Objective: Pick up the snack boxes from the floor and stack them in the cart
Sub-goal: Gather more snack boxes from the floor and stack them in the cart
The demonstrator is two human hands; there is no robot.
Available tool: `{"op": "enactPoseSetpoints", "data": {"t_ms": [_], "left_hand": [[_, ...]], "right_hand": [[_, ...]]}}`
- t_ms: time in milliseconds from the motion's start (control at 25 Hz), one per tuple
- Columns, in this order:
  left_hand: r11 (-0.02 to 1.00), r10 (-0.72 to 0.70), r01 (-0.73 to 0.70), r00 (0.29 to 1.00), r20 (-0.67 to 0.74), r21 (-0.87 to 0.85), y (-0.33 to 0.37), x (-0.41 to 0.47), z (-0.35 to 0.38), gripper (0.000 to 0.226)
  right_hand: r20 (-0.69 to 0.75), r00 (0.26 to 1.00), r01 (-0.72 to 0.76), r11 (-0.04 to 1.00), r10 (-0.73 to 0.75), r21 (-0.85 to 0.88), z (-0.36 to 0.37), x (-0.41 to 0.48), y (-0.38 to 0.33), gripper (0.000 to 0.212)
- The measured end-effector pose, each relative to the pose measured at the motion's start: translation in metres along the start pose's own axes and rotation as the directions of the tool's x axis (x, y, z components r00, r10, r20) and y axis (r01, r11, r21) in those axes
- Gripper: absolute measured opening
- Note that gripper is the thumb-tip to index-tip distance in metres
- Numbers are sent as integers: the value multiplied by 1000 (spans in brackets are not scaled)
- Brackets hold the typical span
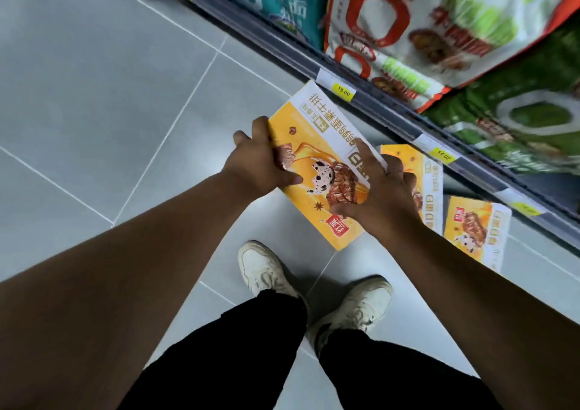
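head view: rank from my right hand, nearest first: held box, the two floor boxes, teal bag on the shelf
1. held box, gripped by the right hand
2. near floor box, just beyond it
3. far floor box, farther right
4. teal bag, on the shelf

Glossy printed cardboard box (317, 155); smooth, faintly shiny grey floor tiles (94, 96); shiny plastic bags (439, 27); matt black cloth trousers (235, 362); scuffed pale shoes (263, 268)

I count three yellow snack boxes (314, 133), two white shoes (266, 268), four yellow price tags (343, 91) and perhaps four large bags (423, 17); those blur badly.
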State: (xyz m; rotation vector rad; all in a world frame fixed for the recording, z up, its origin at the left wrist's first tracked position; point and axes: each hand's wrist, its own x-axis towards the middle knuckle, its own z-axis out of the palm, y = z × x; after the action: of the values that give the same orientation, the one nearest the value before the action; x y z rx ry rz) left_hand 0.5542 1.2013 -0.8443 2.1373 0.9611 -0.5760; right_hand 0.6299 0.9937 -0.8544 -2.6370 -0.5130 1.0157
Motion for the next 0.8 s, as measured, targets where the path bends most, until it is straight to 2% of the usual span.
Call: {"op": "enactPoseSetpoints", "data": {"t_ms": [160, 440, 600, 800], "left_hand": [[999, 17, -19, 998, -61, -38, 49, -93, -73, 106], [985, 63, -93, 977, -203, -145, 128, -258, -183, 101], [970, 157, -201, 947, -280, -137, 168, -312, -230, 103], [927, 325, -366, 892, -314, -79, 204, -344, -257, 96]], "right_hand": [[-42, 998, 44, 999, -44, 9, -89, -80, -45, 113], [-62, 990, 122, 990, -127, -75, -253, -219, -107, 112], [-161, 973, 151, 984, -165, -95, -333, -279, -135, 111], [-302, 945, 99, 991, -123, -93, -387, -331, -146, 110]]}}
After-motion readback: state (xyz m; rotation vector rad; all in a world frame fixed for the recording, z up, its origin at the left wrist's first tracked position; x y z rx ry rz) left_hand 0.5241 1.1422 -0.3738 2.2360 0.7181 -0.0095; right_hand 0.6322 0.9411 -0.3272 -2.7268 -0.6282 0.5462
